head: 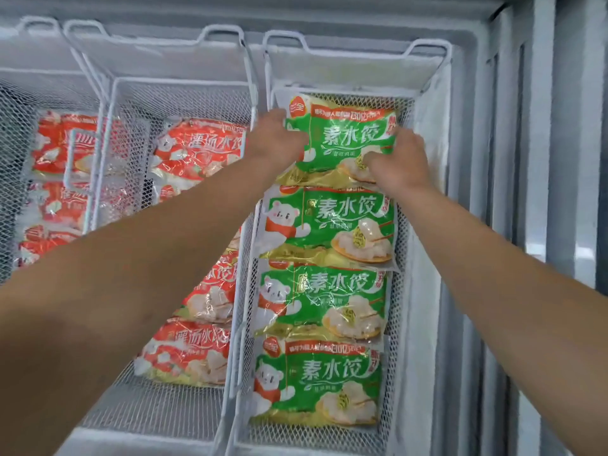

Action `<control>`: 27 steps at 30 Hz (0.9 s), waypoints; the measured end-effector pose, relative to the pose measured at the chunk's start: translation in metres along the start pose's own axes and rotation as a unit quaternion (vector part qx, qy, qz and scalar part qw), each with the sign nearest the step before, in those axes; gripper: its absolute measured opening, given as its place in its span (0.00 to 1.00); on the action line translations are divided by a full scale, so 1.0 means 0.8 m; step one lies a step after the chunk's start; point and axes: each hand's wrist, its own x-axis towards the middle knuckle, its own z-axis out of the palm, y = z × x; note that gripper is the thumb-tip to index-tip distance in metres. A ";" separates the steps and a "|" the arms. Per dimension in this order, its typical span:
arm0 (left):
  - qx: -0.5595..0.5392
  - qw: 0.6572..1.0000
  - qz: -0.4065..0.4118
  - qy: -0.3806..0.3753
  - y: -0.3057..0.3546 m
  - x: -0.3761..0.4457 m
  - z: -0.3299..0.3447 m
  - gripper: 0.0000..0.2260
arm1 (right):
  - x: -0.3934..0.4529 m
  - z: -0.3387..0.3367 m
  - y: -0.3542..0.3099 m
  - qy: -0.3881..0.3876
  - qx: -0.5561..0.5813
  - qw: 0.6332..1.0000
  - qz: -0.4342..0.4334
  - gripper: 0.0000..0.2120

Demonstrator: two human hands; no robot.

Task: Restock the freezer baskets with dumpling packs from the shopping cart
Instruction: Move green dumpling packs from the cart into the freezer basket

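Note:
A green dumpling pack (342,139) lies at the far end of the right white wire basket (403,232). My left hand (274,139) grips its left edge and my right hand (399,158) grips its right lower corner, fingers curled onto the pack. Three more green packs (329,225) lie in a row nearer to me in the same basket, overlapping one another. The shopping cart is out of view.
The middle basket (184,90) holds several red dumpling packs (200,149). A left basket (19,103) holds more red packs (62,143). The frosted freezer wall (477,159) and its sliding-lid rails run along the right side.

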 end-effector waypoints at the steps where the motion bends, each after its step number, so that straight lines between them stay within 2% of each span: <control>1: 0.007 1.000 0.010 -0.004 -0.003 -0.007 0.001 0.28 | -0.007 0.001 0.000 -0.009 -0.014 1.000 -0.009 0.32; 6: 0.040 0.998 0.054 -0.016 -0.029 -0.066 -0.014 0.25 | -0.066 -0.005 0.002 -0.014 -0.051 0.998 -0.043 0.28; 12: 0.029 0.996 0.077 -0.039 -0.085 -0.188 -0.046 0.26 | -0.204 0.005 0.008 -0.036 -0.133 0.985 -0.102 0.27; 17: 0.023 0.995 0.090 -0.041 -0.140 -0.285 -0.065 0.24 | -0.313 0.027 0.017 -0.053 -0.172 0.977 -0.115 0.26; 23: 0.025 0.995 0.097 -0.024 -0.206 -0.413 -0.085 0.23 | -0.431 0.046 0.047 -0.086 -0.230 0.955 -0.164 0.26; 27: 0.028 0.994 0.103 0.016 -0.250 -0.482 -0.083 0.22 | -0.487 0.055 0.072 -0.103 -0.259 0.938 -0.206 0.24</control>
